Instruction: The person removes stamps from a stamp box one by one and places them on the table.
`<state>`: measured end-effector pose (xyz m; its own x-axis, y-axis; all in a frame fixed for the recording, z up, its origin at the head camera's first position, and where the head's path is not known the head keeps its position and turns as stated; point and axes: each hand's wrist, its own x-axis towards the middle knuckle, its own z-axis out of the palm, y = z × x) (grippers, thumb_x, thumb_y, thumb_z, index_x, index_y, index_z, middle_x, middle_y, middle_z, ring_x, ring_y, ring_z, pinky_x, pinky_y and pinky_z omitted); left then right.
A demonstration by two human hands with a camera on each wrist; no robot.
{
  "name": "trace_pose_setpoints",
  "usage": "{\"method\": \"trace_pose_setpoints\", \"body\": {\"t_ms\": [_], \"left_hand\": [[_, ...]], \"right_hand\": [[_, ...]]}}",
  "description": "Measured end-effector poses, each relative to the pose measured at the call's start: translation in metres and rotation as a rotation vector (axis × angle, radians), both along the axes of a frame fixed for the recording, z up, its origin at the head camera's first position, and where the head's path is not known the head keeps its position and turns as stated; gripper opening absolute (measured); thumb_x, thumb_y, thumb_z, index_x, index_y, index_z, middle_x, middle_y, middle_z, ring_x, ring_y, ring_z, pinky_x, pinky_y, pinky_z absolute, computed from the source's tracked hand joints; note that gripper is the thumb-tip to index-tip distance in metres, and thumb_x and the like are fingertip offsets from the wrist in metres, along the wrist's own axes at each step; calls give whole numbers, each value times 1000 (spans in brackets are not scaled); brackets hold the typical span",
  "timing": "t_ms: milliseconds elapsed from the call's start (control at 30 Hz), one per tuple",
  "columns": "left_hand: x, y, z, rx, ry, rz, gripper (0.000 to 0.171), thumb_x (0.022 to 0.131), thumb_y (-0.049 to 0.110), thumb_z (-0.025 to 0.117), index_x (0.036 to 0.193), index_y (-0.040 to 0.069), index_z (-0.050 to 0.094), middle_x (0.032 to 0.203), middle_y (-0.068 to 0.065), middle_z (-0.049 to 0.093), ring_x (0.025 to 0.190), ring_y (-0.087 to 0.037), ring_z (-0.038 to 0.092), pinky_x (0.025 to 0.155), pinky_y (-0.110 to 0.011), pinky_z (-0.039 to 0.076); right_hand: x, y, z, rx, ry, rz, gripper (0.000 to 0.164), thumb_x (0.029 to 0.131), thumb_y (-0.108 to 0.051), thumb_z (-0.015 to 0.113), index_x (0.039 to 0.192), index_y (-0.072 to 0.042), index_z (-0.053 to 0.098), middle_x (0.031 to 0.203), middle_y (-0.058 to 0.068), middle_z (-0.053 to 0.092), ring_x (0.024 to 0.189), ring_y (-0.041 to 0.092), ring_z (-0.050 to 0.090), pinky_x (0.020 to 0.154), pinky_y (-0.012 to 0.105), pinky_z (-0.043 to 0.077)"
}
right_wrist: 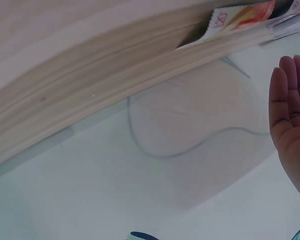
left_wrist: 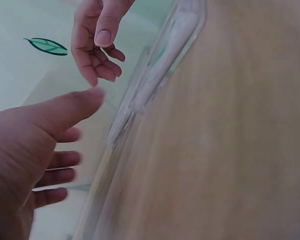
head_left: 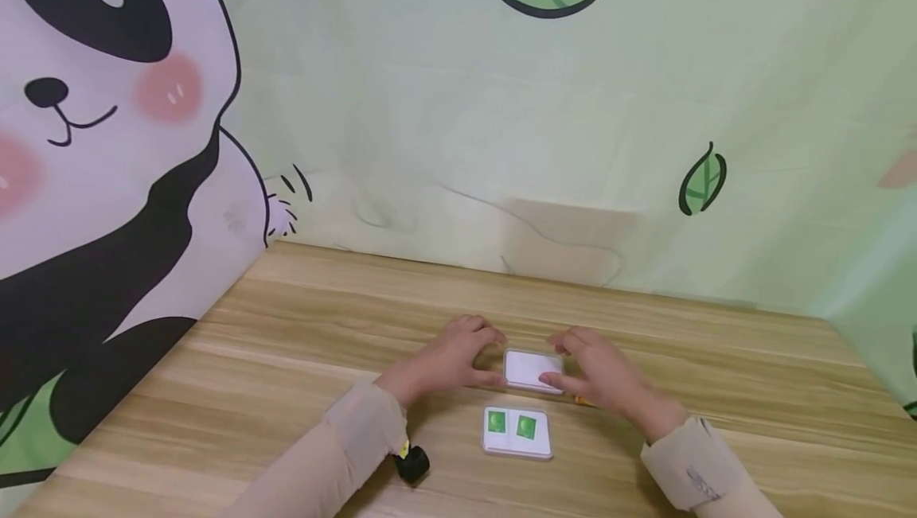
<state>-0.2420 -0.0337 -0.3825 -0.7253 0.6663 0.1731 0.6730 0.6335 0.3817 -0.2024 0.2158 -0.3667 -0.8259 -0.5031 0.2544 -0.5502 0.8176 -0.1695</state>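
Left hand [head_left: 457, 352] at 9 o'clock and right hand [head_left: 600, 373] at 3 o'clock flank a clear-edged white case [head_left: 526, 367] on the table [head_left: 322, 303]; both hands' fingers curve loosely, wide of the thumbs; at its 6 o'clock, a second case [head_left: 512, 445] bears two green squares [head_left: 526, 427]; an orange packet [right_wrist: 245, 19] lies at 4 o'clock.

head view down onto tabletop [head_left: 308, 319]

On the table [head_left: 286, 351], a front case [head_left: 512, 445] with two squares [head_left: 526, 427], one left, one right. Behind that, a back case [head_left: 526, 368]. Just left of the back case, the left hand [head_left: 457, 351]; at its right, the right hand [head_left: 596, 363] and a wrapper [head_left: 582, 401]. Behind the table, a wall [head_left: 401, 104].
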Motion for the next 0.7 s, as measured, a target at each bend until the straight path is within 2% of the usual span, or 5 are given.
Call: {"method": "trace_pose_setpoints", "body": {"t_ms": [200,267,567,700], "left_hand": [[9,0,4,83,142,9,55,84,40,71,127,8,56,124,-6,58,119,-23,50,104,-39,41],[12,-1,4,98,165,5,53,84,39,72,125,8,57,121,-6,59,117,-22,51,104,-39,41],[29,-4,2,130,184,-31,50,82,43,73,116,9,62,113,-2,62,110,-19,55,97,-36,46],[35,-7,3,91,165,-70,57,75,50,76,114,11,62,107,0,61,104,-15,55,93,-32,47]], "right_hand": [[8,0,2,-51,-42,-45,53,86,-38,69,123,0,58,108,10,65,100,23,61,90,45,51],[10,0,2,-62,-39,-49,52,86,-37,69,122,0,59,109,10,65,100,24,62,90,45,51],[20,2,2,-51,-13,-46,41,87,-34,69,113,-3,63,105,7,65,95,20,62,85,42,53],[25,3,2,-49,6,-39,36,87,-34,69,110,-7,64,103,4,65,93,17,62,83,39,54]]}}
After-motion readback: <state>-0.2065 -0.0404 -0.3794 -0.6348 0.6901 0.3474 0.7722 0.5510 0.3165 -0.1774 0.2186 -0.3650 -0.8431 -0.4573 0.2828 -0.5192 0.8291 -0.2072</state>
